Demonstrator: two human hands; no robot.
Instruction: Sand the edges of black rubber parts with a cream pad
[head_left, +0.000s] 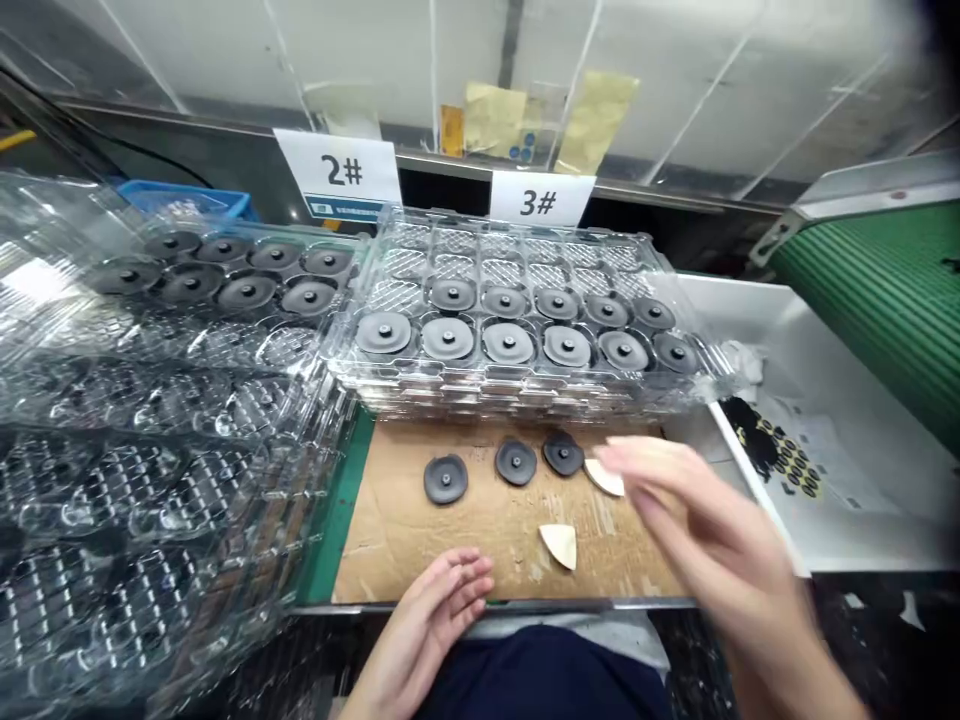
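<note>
My left hand [442, 615] is over the front edge of the cardboard [390, 530], its fingers extended and nothing in them. Motion blurs my right hand [720, 540] above the right part of the cardboard; its fingers stretch leftward, apart from the thumb, and nothing shows between them. Close to those fingertips, partly covered, lies a white wedge-shaped piece [604, 478]. Another white wedge [560, 545] rests nearer the front. Behind lie a dark grey rounded disc with a centre stud [446, 480], a second disc [516, 462] and a third disc [562, 453].
Stacked clear trays [517, 385] stand behind the cardboard, the top one's front rows holding several grey discs. More clear trays [180, 400] fill the left side. At right are a white bin [885, 540] with small black parts and a green ribbed belt [885, 270].
</note>
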